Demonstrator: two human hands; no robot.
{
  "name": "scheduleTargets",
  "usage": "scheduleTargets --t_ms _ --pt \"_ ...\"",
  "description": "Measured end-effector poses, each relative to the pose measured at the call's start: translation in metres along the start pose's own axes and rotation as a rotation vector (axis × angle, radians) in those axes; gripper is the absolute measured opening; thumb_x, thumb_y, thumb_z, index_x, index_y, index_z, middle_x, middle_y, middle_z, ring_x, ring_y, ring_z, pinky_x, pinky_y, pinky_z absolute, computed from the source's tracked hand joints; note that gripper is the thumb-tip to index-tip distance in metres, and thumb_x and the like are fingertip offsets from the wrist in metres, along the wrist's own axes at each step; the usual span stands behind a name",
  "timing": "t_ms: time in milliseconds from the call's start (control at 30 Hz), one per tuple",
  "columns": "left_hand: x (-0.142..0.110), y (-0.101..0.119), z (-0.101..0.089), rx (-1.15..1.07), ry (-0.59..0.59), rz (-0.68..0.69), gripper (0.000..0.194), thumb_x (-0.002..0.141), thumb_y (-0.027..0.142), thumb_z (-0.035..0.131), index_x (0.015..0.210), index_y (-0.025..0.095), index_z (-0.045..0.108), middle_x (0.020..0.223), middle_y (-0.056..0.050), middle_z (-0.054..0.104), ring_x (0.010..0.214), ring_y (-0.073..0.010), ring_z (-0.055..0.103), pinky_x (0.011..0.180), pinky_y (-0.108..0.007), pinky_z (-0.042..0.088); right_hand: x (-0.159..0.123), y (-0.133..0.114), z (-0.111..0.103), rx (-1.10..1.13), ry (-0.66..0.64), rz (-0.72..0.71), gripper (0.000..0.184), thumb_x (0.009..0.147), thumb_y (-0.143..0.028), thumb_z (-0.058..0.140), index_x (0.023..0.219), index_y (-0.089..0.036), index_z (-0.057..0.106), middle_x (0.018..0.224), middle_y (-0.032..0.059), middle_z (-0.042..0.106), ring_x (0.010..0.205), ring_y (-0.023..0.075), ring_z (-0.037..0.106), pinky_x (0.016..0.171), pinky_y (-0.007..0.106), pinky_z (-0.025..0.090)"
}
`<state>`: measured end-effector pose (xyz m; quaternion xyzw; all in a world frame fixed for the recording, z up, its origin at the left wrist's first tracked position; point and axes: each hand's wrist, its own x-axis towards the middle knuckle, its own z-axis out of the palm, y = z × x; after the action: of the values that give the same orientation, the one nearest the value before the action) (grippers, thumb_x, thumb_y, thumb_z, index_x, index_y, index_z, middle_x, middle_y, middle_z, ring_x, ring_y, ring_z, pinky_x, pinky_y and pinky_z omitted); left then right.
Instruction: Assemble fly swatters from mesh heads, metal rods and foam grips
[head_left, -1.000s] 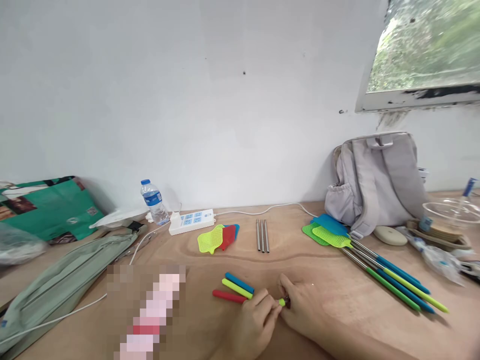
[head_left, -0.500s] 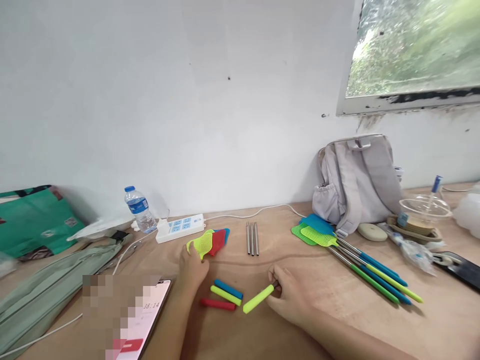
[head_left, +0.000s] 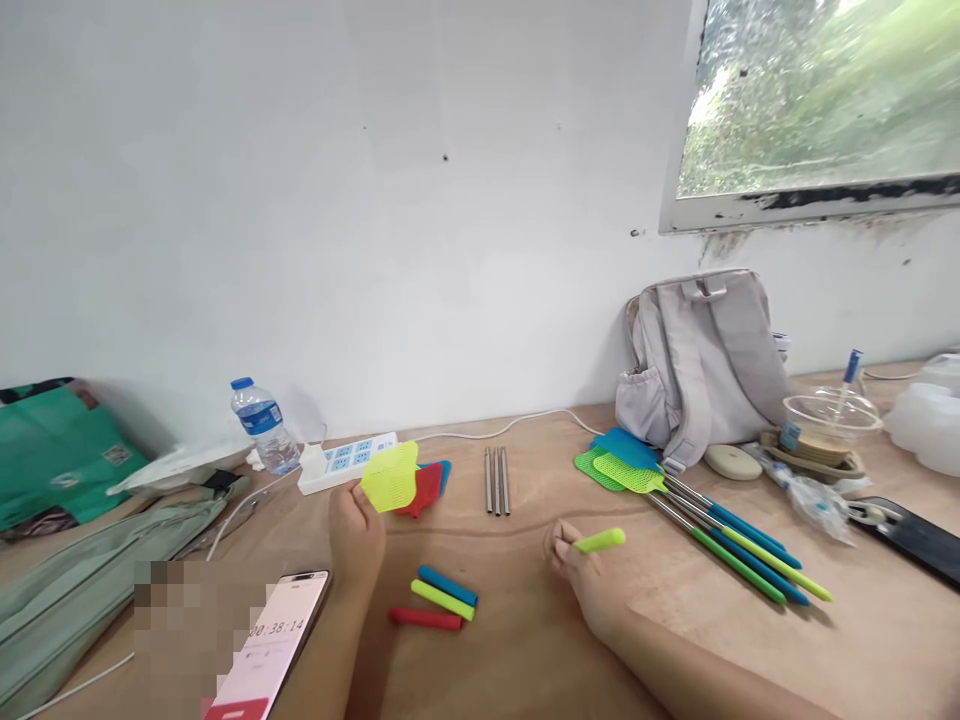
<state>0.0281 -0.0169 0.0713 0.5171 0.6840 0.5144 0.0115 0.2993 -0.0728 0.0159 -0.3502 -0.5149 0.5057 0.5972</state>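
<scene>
My left hand (head_left: 358, 530) grips a yellow-green mesh fly swatter head (head_left: 390, 476), raised a little off the table. Behind it lie a red swatter head (head_left: 426, 490) and a blue one (head_left: 445, 476), partly covered. Closed around a yellow-green swatter handle (head_left: 601, 541) is my right hand (head_left: 570, 556); the handle's free end points right, and its other end is hidden by the fingers. Between the hands lie a blue handle (head_left: 448, 585), another yellow-green handle (head_left: 442, 600) and a red handle (head_left: 426, 619). Three metal rods (head_left: 497, 482) lie side by side farther back.
Whole fly swatters (head_left: 720, 525) lie at the right before a grey backpack (head_left: 697, 360). A phone (head_left: 277, 640) is beside my left forearm. At the back left stand a power strip (head_left: 349, 462) and a water bottle (head_left: 264, 425). A plastic cup (head_left: 829, 415) stands far right.
My left hand has lifted the yellow-green head from the pile and moved slightly left. My right hand has turned the handle, so its free end now points right instead of left.
</scene>
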Motion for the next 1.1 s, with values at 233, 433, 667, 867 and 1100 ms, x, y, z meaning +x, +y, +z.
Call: scheduleTargets --t_ms 233,433,667,867,1100 --pt "-0.026 0.059 0.004 -0.326 -0.203 -0.205 0.037 0.086 0.047 0.025 0.089 0.019 0.049 0.077 -0.003 0.061 0.068 -0.017 0.06 0.059 -0.029 0.048 0.026 -0.011 -0.012 0.224 0.233 -0.017 0.031 0.078 -0.04 0.037 0.055 -0.022 0.027 0.054 -0.0058 0.027 0.043 0.0105 0.025 0.041 0.023 0.024" --pt "-0.068 0.101 -0.004 -0.721 -1.005 -0.322 0.041 0.066 0.053 0.064 0.082 0.018 0.051 0.06 0.004 0.055 0.048 -0.0097 0.051 0.046 -0.021 0.039 0.035 -0.06 -0.024 0.352 0.285 -0.008 0.024 0.074 -0.032 0.047 0.057 -0.021 0.034 0.055 -0.0075 0.033 0.035 0.0059 0.03 0.034 0.02 0.026" --pt "-0.094 0.115 -0.008 -0.504 -1.144 -0.103 0.036 0.066 0.036 0.068 0.067 0.021 0.036 0.053 0.011 0.029 0.047 -0.0059 0.03 0.045 -0.018 0.023 0.021 -0.104 -0.016 0.358 -0.015 0.107 0.032 0.074 -0.041 0.055 0.055 -0.015 0.055 0.058 -0.0022 0.051 0.041 0.0114 0.055 0.04 0.024 0.047" --pt "-0.095 0.127 -0.017 -0.218 -1.066 0.07 0.031 0.068 0.035 0.063 0.052 0.018 0.043 0.053 0.008 0.032 0.052 -0.0086 0.034 0.048 -0.021 0.022 0.012 -0.108 -0.012 0.338 -0.163 0.161 0.052 0.08 -0.053 0.043 0.049 -0.014 0.056 0.053 0.0007 0.052 0.039 0.0129 0.055 0.04 0.028 0.049" --pt "-0.092 0.128 -0.028 -0.12 -1.086 0.092 0.033 0.073 0.049 0.056 0.07 0.018 0.068 0.059 0.004 0.052 0.059 -0.0126 0.048 0.052 -0.021 0.029 0.012 -0.104 -0.012 0.408 -0.121 0.106 0.054 0.081 -0.054 0.044 0.049 -0.013 0.058 0.053 0.0013 0.053 0.04 0.0147 0.057 0.037 0.028 0.05"
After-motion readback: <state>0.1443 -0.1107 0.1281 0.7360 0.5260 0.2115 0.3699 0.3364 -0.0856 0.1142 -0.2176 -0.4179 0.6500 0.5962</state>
